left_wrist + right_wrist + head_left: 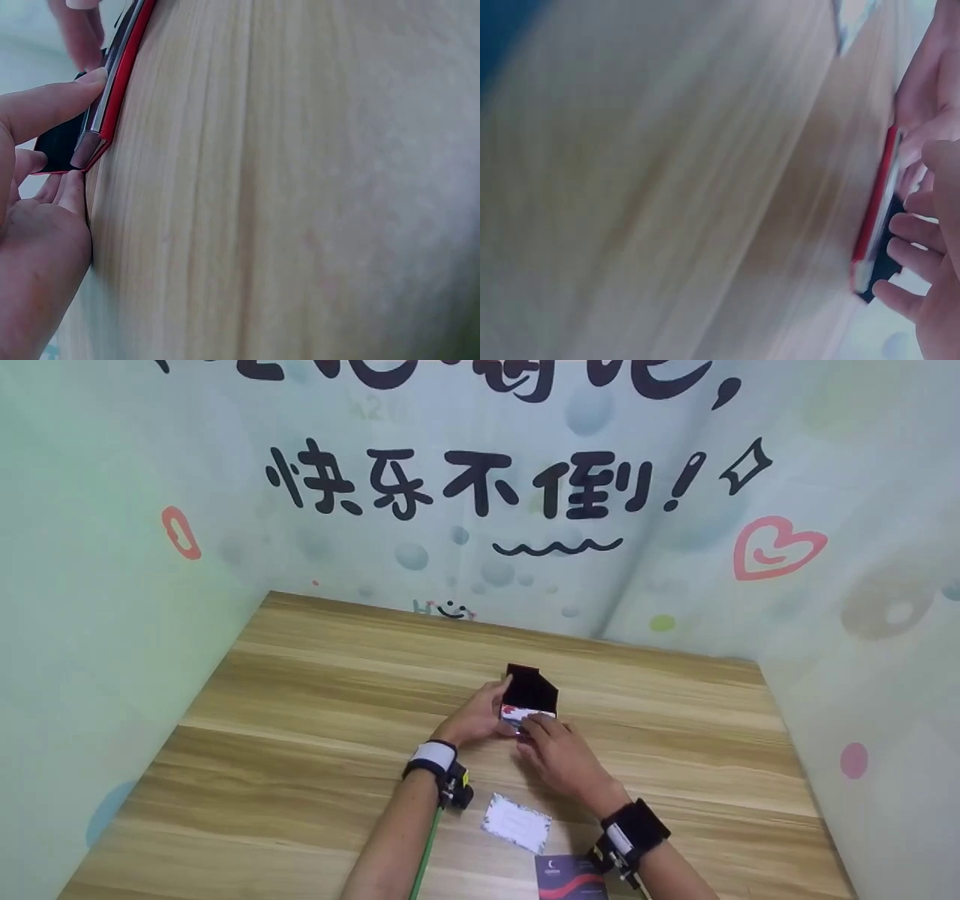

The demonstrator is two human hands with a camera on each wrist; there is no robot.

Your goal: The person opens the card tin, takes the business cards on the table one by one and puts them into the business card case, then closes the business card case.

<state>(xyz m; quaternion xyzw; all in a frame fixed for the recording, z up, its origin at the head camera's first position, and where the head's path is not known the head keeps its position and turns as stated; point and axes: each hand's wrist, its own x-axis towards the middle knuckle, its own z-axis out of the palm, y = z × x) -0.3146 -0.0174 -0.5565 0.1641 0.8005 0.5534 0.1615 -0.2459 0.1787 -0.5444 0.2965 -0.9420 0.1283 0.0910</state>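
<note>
Fingers (73,192) of the left hand (478,720) grip an open card case (529,687) on the worktop (300,697) while the right hand's (564,757) spread fingers touch its half-covered card (519,712), apparently seating it, the next move wanting light, even pressure.

Open red-edged card case (530,688)

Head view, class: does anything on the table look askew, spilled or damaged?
Only mildly: the white card lies askew, turned at an angle to the dark card nearer the picture's bottom edge. No spill or damage shows.
</note>
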